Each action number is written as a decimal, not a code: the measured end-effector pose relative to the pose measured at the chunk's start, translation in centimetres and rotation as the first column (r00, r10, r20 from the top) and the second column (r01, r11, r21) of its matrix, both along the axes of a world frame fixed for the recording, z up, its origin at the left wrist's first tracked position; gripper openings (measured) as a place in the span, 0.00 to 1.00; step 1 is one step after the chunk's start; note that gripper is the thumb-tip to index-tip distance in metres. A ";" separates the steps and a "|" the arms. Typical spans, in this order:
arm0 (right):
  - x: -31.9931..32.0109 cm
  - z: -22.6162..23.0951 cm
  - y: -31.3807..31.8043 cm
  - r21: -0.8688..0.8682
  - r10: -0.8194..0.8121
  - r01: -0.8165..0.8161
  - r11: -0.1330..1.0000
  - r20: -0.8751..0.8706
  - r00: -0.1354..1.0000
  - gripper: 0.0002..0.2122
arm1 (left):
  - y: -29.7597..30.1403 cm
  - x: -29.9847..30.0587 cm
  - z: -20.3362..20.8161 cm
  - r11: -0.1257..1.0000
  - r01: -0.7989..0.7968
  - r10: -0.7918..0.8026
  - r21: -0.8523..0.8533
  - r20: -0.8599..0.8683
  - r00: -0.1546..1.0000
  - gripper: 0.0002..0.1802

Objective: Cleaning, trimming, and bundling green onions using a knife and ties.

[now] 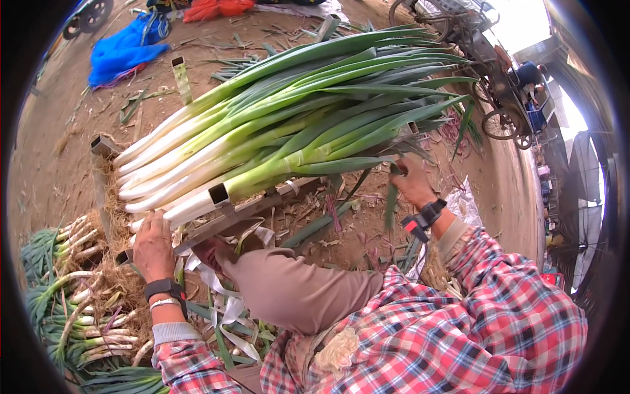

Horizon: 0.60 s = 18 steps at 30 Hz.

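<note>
A thick bundle of long green onions (282,128) lies across a metal frame (223,220), white ends to the left and dark green leaves to the right. At the root end, my left hand (155,246) is closed over the white stalk of the nearest green onion; its thumb is hidden. My right hand (415,184) is beside the leaf end, fingers pinched on a green onion leaf (391,205) that hangs down below them. Brown roots fringe the bundle's left end.
Smaller green onions with roots (98,328) are heaped at the lower left. Square metal posts (180,79) stick up around the bundle. Leaf scraps and pale strips (230,322) litter the soil by my leg (295,282). Blue cloth (128,49) and a cart (495,85) are farther off.
</note>
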State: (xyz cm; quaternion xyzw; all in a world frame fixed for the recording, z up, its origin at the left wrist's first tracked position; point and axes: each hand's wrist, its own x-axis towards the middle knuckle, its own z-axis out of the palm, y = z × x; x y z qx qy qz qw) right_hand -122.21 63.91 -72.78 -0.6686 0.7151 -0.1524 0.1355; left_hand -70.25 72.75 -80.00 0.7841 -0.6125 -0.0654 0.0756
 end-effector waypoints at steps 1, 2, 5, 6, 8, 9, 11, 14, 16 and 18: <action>-0.2 1.7 -0.5 0.102 0.043 -0.031 0.994 -0.123 0.991 0.17 | -0.1 0.0 0.2 1.000 0.009 -0.009 -0.005 -0.003 1.000 0.17; -1.0 3.8 -0.9 0.129 0.189 -0.162 0.978 -0.230 0.955 0.13 | -0.2 -0.2 0.5 1.000 0.000 0.000 -0.004 -0.022 1.000 0.17; 1.2 10.6 -2.1 0.187 0.379 -0.338 0.922 -0.607 0.698 0.04 | 0.0 -0.2 1.0 0.999 -0.031 0.032 0.025 -0.036 0.999 0.17; 2.2 12.2 -2.9 0.173 0.397 -0.381 0.908 -0.644 0.654 0.03 | 0.0 0.0 0.5 0.999 -0.027 0.028 0.020 -0.042 0.999 0.17; 3.7 14.0 -4.5 0.167 0.449 -0.479 0.862 -0.691 0.567 0.03 | -0.1 0.1 0.3 0.999 -0.028 0.030 0.041 -0.050 0.998 0.17; 4.1 14.0 -5.2 0.163 0.443 -0.477 0.864 -0.695 0.566 0.03 | -0.2 0.1 0.2 0.997 -0.034 0.038 0.066 -0.052 0.998 0.16; 4.3 13.9 -6.3 0.090 0.465 -0.581 0.809 -0.702 0.539 0.03 | -0.2 -0.1 0.4 0.999 -0.030 0.032 0.046 -0.053 0.998 0.16; 3.1 14.4 -7.8 0.115 0.532 -0.591 0.798 -0.593 0.604 0.01 | -0.3 -0.1 0.3 1.000 -0.021 0.021 -0.009 -0.057 0.998 0.16; 2.8 15.4 -7.6 0.071 0.543 -0.616 0.785 -0.559 0.627 0.02 | -0.4 -0.2 0.0 1.000 -0.013 0.011 -0.025 -0.075 0.997 0.16; 4.5 16.3 -7.1 0.057 0.542 -0.628 0.776 -0.570 0.618 0.02 | 0.1 0.4 0.1 1.000 -0.016 0.015 -0.013 -0.084 0.996 0.16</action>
